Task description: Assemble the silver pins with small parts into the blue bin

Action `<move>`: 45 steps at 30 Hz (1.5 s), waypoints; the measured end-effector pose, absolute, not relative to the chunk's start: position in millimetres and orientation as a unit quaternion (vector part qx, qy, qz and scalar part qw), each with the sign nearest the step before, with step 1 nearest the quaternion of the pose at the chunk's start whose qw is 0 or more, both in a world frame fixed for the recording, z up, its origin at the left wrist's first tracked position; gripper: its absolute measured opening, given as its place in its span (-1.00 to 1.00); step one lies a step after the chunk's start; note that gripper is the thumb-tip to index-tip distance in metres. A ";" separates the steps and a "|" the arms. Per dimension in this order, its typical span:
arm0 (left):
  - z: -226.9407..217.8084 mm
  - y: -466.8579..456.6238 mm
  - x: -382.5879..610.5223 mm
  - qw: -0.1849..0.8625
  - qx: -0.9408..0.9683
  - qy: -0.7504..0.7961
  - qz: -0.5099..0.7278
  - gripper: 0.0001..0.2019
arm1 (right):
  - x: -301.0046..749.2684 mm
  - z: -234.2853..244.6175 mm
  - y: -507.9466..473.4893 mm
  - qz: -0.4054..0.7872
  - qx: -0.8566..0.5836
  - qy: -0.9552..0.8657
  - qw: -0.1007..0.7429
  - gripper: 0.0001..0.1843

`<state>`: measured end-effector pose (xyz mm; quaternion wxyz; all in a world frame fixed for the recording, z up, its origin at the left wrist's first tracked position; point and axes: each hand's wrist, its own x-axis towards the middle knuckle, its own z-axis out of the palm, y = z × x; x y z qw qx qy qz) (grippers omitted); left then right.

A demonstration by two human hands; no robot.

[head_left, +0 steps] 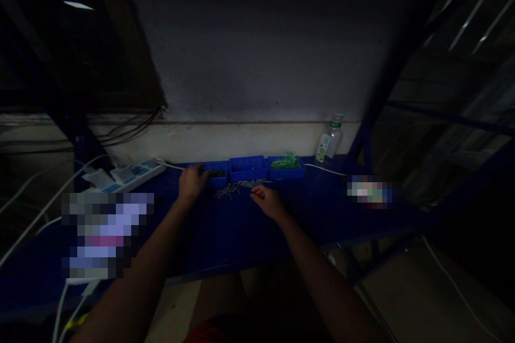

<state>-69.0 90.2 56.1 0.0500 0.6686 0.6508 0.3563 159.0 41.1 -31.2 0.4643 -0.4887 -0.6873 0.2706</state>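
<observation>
Metal pins [227,189] lie loose on the blue table [237,236]; the middle tray [247,174] has just a bit or two. The left hand [191,182] curls, part open, at the left tray [220,180]. The right hand's [267,201] thumb and finger nearly meet by the pins. I can't tell if either holds anything.

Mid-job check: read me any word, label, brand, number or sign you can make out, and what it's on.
No text can be read with certainty.
Clear bottle: label and green neck band show markings, too small and dim to read.
Power strip: blue-and-white patches, no legible print.
Blue bins: no lettering visible.
Pixelated patches at left and right: any print there is masked.
</observation>
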 end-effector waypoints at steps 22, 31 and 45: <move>18.7 87.3 -0.2 -0.074 0.762 0.638 0.088 -0.69 | 160.6 -27.2 40.7 0.179 -0.526 -0.701 0.447 -0.80; 20.6 96.8 -2.9 -0.020 0.739 0.669 0.074 -0.70 | 159.4 -27.9 39.0 0.186 -0.529 -0.709 0.428 -0.82; 43.4 79.7 0.7 -0.028 0.754 0.628 0.191 -0.71 | 159.8 -29.1 39.3 0.201 -0.514 -0.708 0.440 -0.79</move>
